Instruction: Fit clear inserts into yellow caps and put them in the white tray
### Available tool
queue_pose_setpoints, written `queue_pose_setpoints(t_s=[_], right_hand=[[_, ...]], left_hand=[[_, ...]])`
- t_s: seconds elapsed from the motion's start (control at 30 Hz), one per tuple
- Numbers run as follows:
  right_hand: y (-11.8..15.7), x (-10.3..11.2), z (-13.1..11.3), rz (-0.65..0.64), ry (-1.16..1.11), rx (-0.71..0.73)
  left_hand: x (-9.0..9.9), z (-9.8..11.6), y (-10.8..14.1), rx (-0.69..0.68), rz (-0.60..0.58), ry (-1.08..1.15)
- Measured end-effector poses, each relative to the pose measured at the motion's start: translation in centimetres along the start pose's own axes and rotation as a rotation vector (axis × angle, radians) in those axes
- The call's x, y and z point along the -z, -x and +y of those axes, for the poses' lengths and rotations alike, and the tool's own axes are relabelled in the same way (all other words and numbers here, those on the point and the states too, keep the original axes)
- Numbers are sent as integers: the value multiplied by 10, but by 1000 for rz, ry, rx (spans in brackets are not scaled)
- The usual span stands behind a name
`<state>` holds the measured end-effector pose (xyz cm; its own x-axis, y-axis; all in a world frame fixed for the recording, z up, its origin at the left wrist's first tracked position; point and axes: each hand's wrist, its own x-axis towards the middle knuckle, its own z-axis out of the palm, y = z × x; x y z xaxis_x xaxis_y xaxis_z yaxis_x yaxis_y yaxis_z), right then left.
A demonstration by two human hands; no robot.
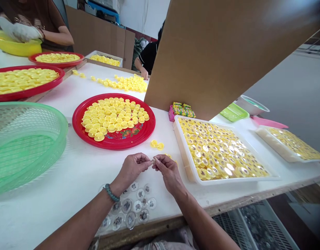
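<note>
Nearest, beside the wooden table edge (149,232), a scatter of clear discs (137,206), round, thin-rimmed and glossy, with dark pictures inside: liable to a fall from a dragging forearm. Just beyond, left hand (131,170) and right hand (170,173), close together above the white tabletop (79,180); thumb and forefinger of each pinching one small piece (152,162), too small to identify: a possible slip from a weak or slanted grip. On the left wrist, a bracelet (111,193) of smooth greenish beads. To the right, a white tray (183,149), straight-walled plastic, full of shiny-faced yellow rounds (214,152): spilling conceivable after an elbow bump. Farther, loose yellow pieces (154,143), easily nudged away by knuckles. Next, a red tray (143,133), round, smooth, floral-patterned, bearing rimmed yellow caps (111,118). Behind, a brown panel (201,59), flat and tilted; toppling possible if poorly propped.
</note>
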<state>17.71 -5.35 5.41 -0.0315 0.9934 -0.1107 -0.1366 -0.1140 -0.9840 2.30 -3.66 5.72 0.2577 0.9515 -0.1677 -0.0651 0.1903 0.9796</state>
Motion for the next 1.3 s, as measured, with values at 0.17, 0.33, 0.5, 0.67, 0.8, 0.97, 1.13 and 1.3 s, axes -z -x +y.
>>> queue_pose_setpoints(t_s=[0.17, 0.33, 0.5, 0.67, 0.8, 0.97, 1.13, 1.3], right_hand=[[0, -1, -2, -35, 67, 21], [3, 2, -8, -78, 371, 182], [-3, 0, -13, -135, 828, 474], [-20, -6, -16, -159, 949, 545], [-24, -7, -18, -205, 962, 508], [-17, -10, -12, -111, 926, 524], [-16, -16, -6, -63, 945, 540], [-21, -6, -4, -91, 957, 465]], left_hand=[[0, 6, 2, 6, 21, 23], [3, 3, 0, -11, 15, 57], [6, 0, -5, -61, 43, 110], [15, 0, -8, -56, 36, 126], [14, -2, -10, -26, 48, 150], [9, 1, -9, 13, 78, 265], [12, 2, -10, -9, 65, 258], [22, -3, -11, -82, 202, -178]])
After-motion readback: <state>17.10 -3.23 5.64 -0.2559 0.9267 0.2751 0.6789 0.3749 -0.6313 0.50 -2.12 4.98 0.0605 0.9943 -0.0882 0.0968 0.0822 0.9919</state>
